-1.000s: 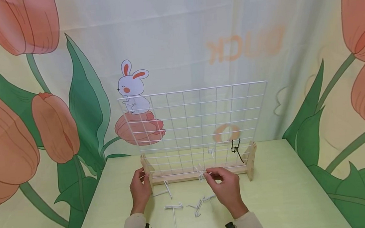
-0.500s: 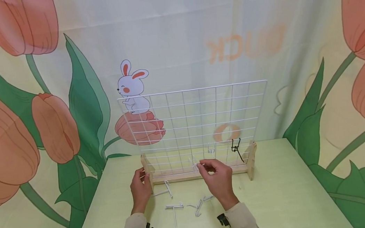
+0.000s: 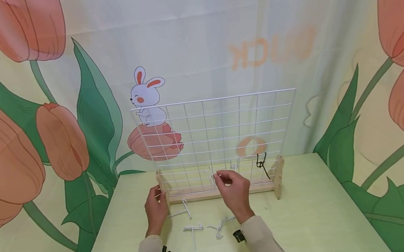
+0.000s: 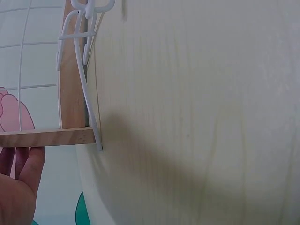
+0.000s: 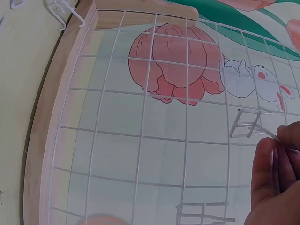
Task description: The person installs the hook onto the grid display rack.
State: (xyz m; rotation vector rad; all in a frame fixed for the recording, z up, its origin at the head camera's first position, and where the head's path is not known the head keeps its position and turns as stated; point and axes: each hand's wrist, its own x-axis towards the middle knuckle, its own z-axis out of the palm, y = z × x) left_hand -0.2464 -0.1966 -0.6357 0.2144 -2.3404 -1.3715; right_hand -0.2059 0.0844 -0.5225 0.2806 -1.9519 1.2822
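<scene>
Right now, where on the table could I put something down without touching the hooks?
The widest bare patch of table lies right of the wooden stand, out to the table's edge. A narrower one lies left of the left hand. It's crowded in front of the stand, where loose white hooks lie.

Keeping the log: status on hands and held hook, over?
Right hand pinches white hook near grid, contact unclear. Left hand touches stand. Nothing visibly blocks; black hook and second white hook hang to the right.
</scene>
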